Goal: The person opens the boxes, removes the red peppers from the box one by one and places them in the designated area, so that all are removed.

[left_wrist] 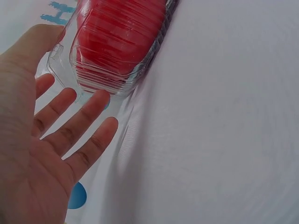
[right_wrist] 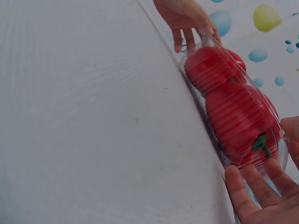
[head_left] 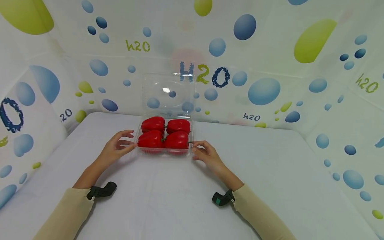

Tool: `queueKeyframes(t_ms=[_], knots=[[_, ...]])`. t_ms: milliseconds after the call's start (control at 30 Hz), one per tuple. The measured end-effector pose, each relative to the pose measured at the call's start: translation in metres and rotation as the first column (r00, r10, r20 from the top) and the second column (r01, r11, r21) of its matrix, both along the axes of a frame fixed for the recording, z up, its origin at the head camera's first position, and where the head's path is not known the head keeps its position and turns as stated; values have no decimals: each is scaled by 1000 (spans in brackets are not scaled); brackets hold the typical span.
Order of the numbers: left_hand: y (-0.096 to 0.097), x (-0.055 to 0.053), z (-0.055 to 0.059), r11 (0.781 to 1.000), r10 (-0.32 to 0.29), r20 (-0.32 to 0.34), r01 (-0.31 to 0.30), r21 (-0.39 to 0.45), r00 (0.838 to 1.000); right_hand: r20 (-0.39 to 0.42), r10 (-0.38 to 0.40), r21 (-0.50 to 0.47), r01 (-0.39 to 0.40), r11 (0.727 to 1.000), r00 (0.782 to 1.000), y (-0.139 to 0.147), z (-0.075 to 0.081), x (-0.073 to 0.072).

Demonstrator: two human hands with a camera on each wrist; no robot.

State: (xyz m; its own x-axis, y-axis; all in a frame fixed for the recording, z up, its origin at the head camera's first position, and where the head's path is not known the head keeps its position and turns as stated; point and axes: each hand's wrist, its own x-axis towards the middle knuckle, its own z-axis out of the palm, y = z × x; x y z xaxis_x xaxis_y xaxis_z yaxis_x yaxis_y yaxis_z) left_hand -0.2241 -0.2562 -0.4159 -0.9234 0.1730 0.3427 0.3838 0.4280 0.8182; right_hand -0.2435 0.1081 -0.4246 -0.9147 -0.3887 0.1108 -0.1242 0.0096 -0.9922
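Observation:
Several red bell peppers [head_left: 177, 140] with green stems lie in two rows inside a clear plastic clamshell box [head_left: 168, 150]. Its transparent lid [head_left: 168, 93] stands raised at the back. On the box's left side is my left hand [head_left: 115, 146], thumb at the rim and fingers spread out below it, as the left wrist view shows. My right hand [head_left: 210, 156] is at the opposite end, fingertips [right_wrist: 233, 173] against the ribbed side wall and thumb near the rim. Neither hand closes round the box.
The box sits near the back edge of a table with a white cloth [head_left: 192, 200]. Behind and beside the table hangs a white curtain [head_left: 168, 20] printed with blue and green spots and "H2O". Black wrist devices [head_left: 102, 190] are strapped at both beige sleeves [head_left: 64, 213].

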Motion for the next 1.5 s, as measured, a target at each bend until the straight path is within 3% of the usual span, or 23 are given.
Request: queueKeyframes(t_ms=[500,900,1133,1500], knots=[[2,9,2,997,6,71,-1,-73,997,-12,-8,68,9,998,1000,4,6,5],[1,10,-2,997,-31,44,34,-71,999,20,-27,76,25,997,999,6,9,8],[2,12,-1,996,-46,66,51,-79,997,16,-29,74,27,997,999,8,10,9],[3,12,-2,993,9,66,-1,-121,998,-8,-78,82,79,994,997,7,13,10]])
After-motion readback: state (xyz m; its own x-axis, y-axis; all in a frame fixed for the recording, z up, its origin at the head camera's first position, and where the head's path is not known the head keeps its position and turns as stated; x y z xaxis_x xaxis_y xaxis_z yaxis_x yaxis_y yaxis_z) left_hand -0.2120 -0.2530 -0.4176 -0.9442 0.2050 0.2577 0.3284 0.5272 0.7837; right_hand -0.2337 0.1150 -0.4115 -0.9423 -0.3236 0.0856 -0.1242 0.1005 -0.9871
